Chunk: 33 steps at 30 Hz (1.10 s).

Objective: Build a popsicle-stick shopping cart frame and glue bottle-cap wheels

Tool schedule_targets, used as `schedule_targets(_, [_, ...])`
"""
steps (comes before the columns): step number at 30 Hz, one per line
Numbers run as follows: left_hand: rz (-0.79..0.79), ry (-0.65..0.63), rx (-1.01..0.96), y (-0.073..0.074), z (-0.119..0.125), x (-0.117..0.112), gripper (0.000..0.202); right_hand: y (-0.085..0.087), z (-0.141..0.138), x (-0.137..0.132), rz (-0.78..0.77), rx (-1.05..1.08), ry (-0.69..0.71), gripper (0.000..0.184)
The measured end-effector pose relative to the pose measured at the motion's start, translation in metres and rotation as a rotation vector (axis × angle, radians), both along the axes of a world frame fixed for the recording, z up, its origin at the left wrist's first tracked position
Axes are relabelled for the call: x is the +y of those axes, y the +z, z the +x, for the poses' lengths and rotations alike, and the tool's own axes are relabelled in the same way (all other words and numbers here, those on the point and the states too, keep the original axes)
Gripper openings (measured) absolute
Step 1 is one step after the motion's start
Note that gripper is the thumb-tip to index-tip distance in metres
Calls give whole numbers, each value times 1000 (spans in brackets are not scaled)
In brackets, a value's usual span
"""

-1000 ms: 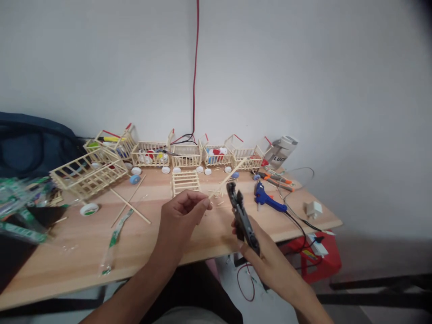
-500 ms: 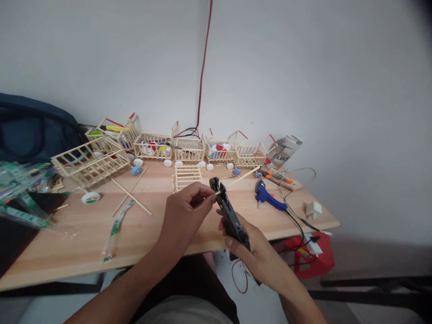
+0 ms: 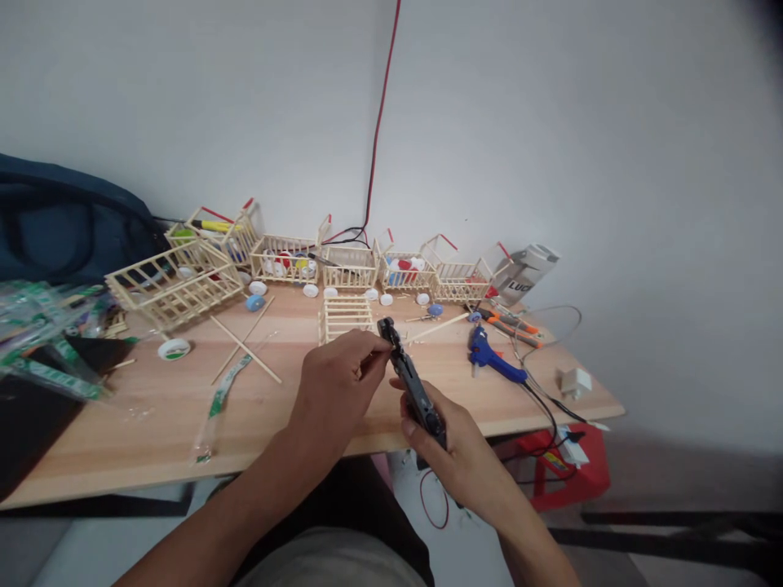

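My left hand [image 3: 339, 383] is closed in a pinch on a thin wooden stick [image 3: 437, 327] that reaches right across the wooden table [image 3: 152, 424]. My right hand [image 3: 449, 444] is wrapped round the handles of black cutting pliers [image 3: 409, 381]. The pliers' jaws meet the stick right beside my left fingertips. Both hands hover over the table's front edge.
A row of small stick-built carts [image 3: 342, 267] with bottle-cap wheels lines the wall. A flat stick ladder panel [image 3: 346, 316] lies ahead. A blue glue gun [image 3: 493, 359], orange-handled pliers [image 3: 510, 324], loose sticks [image 3: 245, 350], a tape roll [image 3: 174, 350] and plastic packets [image 3: 42, 342] lie around.
The pliers moved left and closed in on the stick near my left fingers. The stick dropped from raised to nearly level. The view shifted slightly.
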<state>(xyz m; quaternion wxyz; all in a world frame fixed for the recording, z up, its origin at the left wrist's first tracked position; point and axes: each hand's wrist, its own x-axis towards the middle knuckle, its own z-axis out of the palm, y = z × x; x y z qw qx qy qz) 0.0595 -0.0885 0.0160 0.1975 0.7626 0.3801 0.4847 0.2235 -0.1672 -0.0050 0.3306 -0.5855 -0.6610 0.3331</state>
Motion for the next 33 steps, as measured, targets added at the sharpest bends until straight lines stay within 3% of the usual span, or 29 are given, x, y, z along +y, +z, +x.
schedule_targets(7, [229, 12, 120, -6, -7, -1, 13, 1, -7, 0, 4, -4, -18, 29])
schedule_targets(16, [335, 60, 164, -12, -16, -5, 15, 3, -16, 0, -7, -41, 6, 22])
schedule_targets(22, [338, 87, 167, -17, -42, -14, 15, 3, -34, 2, -41, -98, 51, 10])
schedule_targets(29, [305, 180, 207, -23, -76, -19, 16, 0, -60, 11, -47, -166, 173, 15])
schedule_targets(33, [180, 283, 183, -22, -90, -21, 10, 1, -73, 18, -33, -193, 225, 20])
